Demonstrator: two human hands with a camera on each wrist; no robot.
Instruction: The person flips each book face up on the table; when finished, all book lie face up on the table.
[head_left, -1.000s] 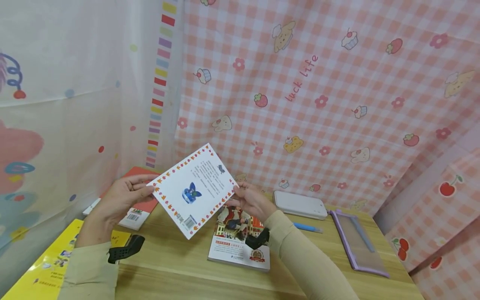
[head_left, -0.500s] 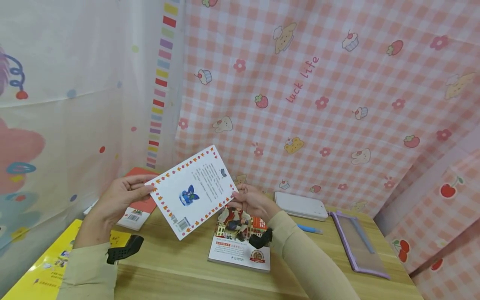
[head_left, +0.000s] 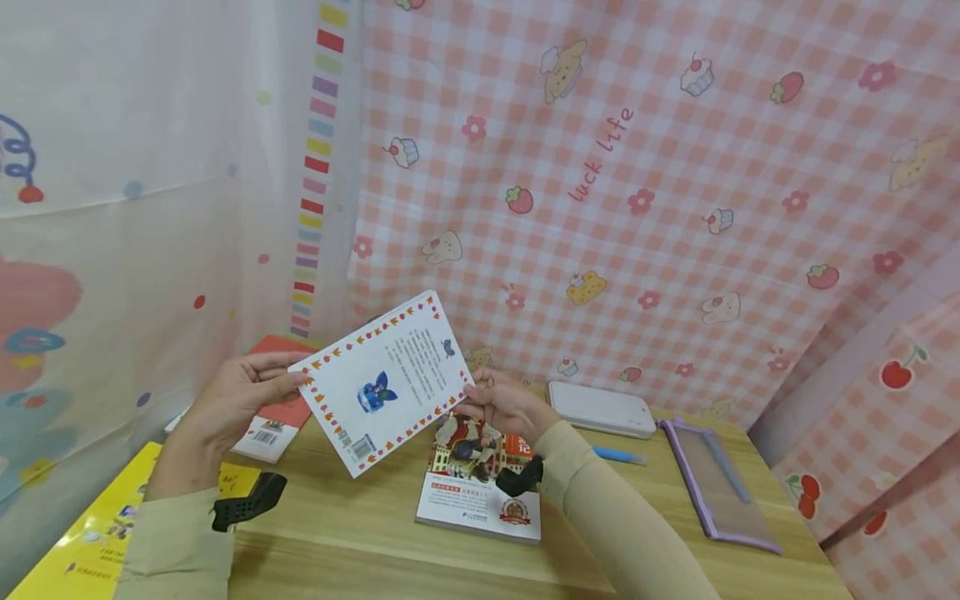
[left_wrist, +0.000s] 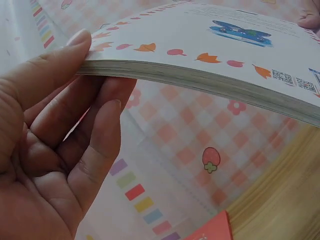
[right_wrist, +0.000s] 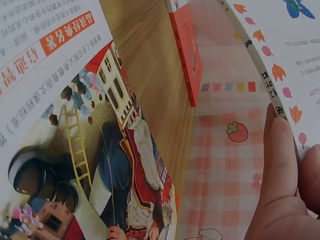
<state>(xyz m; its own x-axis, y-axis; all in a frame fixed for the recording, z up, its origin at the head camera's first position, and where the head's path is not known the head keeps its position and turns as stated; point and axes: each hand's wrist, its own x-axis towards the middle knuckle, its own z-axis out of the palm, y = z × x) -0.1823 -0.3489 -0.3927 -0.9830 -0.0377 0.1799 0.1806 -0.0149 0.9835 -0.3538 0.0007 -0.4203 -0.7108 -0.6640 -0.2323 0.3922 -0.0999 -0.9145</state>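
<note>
Above the table both hands hold a white book (head_left: 390, 375), tilted, its back cover with a leaf border, blue drawing and barcode facing up. My left hand (head_left: 243, 392) pinches the left edge, the page side: in the left wrist view the thumb lies on the cover and the fingers (left_wrist: 107, 120) are underneath. Opposite it, my right hand (head_left: 510, 402) grips the spine side; in the right wrist view a finger (right_wrist: 281, 155) lies along the printed spine. Below the right hand, a book with an illustrated cover (head_left: 476, 500) lies on the table, its upper part hidden.
A red-and-white book (head_left: 270, 437) lies behind the left hand, a yellow book (head_left: 82, 533) under the left forearm. At right are a white case (head_left: 600, 408), a blue pen (head_left: 618, 455) and a purple-edged zip pouch (head_left: 723, 492). Patterned curtains (head_left: 637, 208) hang along the table's back.
The white book has turned slightly clockwise, its top corner shifting right and its bottom corner left. Both hands keep their hold on it.
</note>
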